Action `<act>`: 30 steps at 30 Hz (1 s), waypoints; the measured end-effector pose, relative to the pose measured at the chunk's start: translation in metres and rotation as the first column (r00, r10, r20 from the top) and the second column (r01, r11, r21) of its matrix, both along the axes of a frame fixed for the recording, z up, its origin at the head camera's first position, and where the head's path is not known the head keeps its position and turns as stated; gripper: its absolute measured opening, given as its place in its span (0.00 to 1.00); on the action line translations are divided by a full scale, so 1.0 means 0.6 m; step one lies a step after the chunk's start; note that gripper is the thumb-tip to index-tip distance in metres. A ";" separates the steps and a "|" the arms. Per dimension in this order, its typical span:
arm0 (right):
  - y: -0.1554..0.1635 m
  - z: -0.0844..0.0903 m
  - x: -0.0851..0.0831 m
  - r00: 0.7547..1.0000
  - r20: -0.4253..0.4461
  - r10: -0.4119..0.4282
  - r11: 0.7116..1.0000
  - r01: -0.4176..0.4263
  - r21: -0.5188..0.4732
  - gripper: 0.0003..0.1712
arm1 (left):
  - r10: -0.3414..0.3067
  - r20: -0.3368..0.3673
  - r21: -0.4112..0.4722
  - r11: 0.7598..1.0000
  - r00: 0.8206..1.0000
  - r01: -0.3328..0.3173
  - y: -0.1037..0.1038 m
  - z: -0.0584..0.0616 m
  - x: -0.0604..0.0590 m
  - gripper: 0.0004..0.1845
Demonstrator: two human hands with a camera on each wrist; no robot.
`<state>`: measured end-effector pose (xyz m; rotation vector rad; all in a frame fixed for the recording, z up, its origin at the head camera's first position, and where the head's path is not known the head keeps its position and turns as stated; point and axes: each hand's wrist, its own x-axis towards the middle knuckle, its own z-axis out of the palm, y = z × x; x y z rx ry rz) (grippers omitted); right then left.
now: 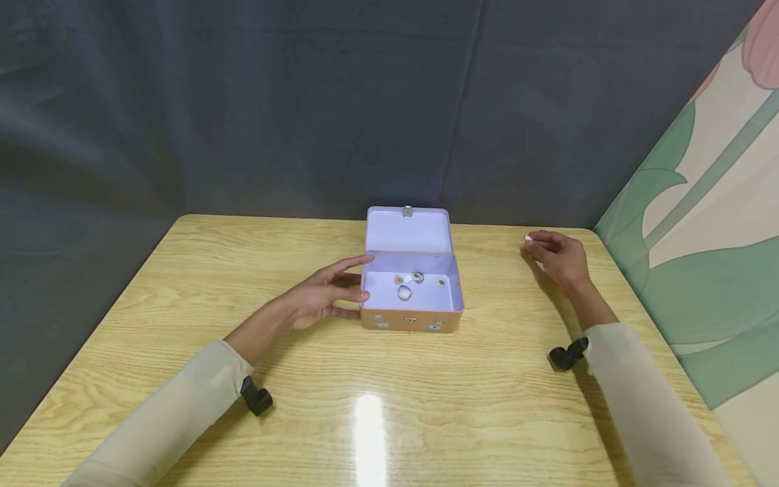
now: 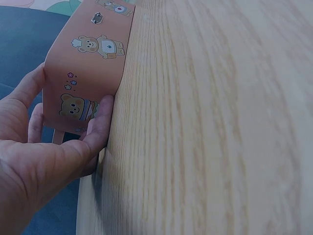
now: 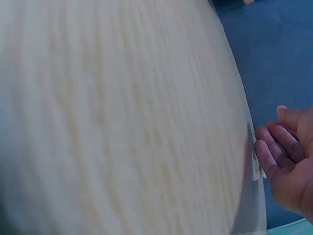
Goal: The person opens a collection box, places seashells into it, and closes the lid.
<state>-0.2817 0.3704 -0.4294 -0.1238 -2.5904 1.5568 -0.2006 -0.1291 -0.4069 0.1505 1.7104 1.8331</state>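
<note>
A small metal lunchbox-style tin (image 1: 410,320) stands on the table with its lid (image 1: 409,230) raised. It is orange with cartoon bears outside and lilac inside. Several small shell- or stone-like pieces (image 1: 404,293) lie on its floor, white and brownish. My left hand (image 1: 321,292) rests against the tin's left end, fingers spread and fairly straight; in the left wrist view the fingertips (image 2: 105,105) touch the printed side. Away to the right, my right hand (image 1: 558,257) pinches a small white piece (image 1: 527,238) above the table; its exact kind cannot be told.
The wooden table (image 1: 292,406) has its far edge just behind the tin. A dark cloth (image 1: 304,108) hangs behind it, and a floral panel (image 1: 718,270) stands along the right side. A latch (image 1: 408,212) sits on the lid's upper edge.
</note>
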 end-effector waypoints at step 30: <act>-0.143 0.081 0.085 0.970 -0.145 0.195 0.981 -0.193 0.033 0.24 | -0.013 -0.001 0.004 1.000 1.000 0.013 0.000 0.001 0.000 0.46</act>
